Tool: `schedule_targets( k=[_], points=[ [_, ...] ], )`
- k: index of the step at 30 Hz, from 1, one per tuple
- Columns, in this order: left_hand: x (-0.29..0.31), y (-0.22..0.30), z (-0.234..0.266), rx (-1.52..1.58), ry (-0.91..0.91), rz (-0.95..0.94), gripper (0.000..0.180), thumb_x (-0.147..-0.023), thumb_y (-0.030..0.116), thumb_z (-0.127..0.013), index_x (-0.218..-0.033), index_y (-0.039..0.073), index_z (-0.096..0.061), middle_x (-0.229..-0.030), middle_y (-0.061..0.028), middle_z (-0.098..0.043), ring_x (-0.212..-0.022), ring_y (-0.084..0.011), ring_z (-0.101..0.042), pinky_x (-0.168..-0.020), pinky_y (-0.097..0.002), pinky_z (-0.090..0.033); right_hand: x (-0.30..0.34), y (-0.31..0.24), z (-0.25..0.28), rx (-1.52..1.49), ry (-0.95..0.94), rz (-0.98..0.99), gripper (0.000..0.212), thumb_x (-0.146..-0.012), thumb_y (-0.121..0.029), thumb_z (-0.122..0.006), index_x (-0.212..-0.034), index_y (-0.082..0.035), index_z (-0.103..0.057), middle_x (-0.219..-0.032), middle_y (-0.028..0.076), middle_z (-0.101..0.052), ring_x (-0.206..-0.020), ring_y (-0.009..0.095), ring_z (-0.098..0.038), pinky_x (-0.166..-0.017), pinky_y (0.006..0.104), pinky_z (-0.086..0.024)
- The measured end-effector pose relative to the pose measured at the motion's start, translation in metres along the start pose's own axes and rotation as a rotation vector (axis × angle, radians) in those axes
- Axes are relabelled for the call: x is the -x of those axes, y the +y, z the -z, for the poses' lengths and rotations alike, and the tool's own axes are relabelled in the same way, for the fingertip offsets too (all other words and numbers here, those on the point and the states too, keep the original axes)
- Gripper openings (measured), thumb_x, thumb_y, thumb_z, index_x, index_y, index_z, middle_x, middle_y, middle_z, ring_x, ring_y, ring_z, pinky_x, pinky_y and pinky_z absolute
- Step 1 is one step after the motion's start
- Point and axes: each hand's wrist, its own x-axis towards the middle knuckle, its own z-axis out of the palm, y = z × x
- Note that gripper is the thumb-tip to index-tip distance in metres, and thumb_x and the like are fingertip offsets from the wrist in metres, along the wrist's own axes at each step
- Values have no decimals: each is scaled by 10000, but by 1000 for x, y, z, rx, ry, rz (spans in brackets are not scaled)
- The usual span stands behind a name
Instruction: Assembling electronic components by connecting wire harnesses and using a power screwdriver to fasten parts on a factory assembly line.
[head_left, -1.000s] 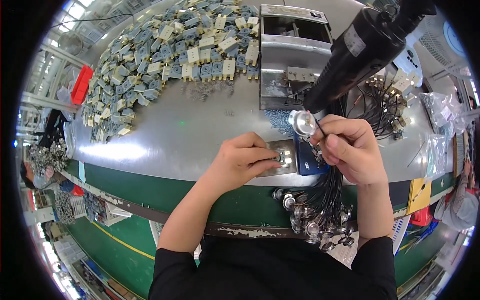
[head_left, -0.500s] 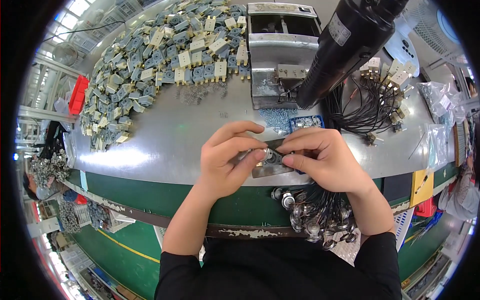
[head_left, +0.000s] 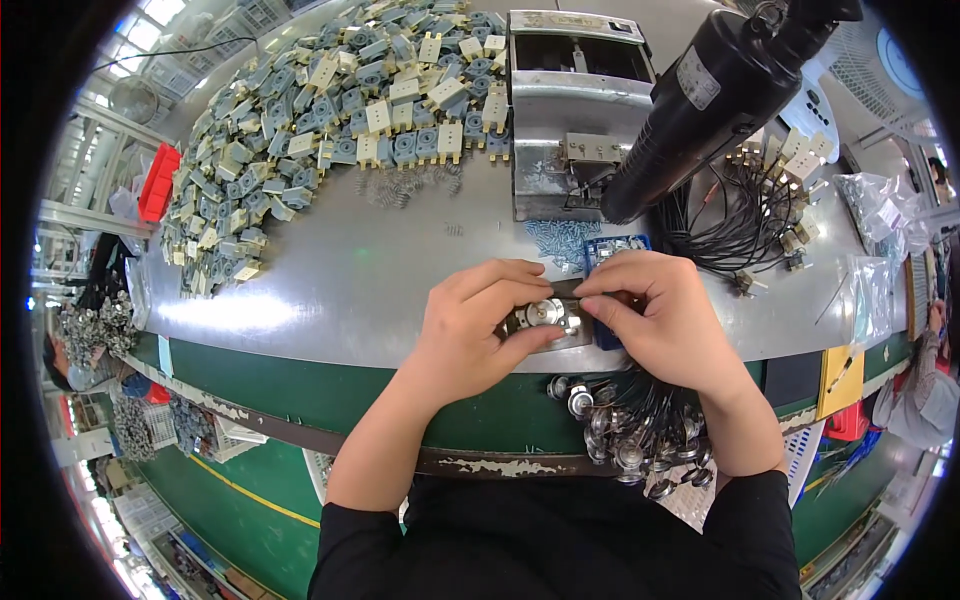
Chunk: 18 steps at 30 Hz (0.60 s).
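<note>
My left hand (head_left: 470, 325) curls its thumb and fingers around a round silver metal part (head_left: 543, 313), which lies low over a small metal plate (head_left: 575, 340) on the bench. My right hand (head_left: 660, 315) is closed in a pinch just right of that part, on what looks like a thin black wire; the fingertips cover most of it. Behind my right fingers stands a blue tray (head_left: 612, 243) of small metal pieces, partly hidden. Beside it lies a heap of small bluish screws (head_left: 562, 240).
A large pile of grey and cream plug housings (head_left: 350, 110) covers the far left, with loose springs (head_left: 400, 187) before it. A metal machine (head_left: 575, 100) and a black cylindrical tool (head_left: 690, 105) stand ahead. Black cords (head_left: 700, 235) lie right; round metal parts on wires (head_left: 620, 430) hang at the front edge.
My left hand has moved slightly right and lower, and the round metal part shows more openly between its fingers. My right hand still pinches, shifted slightly right.
</note>
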Motion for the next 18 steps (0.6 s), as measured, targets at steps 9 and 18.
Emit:
schedule_targets(
  k=[9, 18],
  points=[
    [11, -17, -17, 75, -59, 87, 372, -770, 80, -922, -1088, 8, -741, -1147, -155, -748, -1161, -342, -721, -969, -417, -584, 0, 19, -5, 268, -19, 219, 116, -847, 64, -705, -953, 60, -753, -890, 196, -728, -837, 368, -715, -768, 406, -570],
    [4, -19, -9, 214, -152, 162, 361, -791, 63, -907, -1112, 3, -753, -1206, -152, -746, -1147, -317, -729, -985, -405, -585, -1, 13, -10, 374, -48, 241, 111, -852, 41, -716, -959, 46, -748, -898, 175, -719, -835, 375, -708, -763, 421, -577]
  ],
)
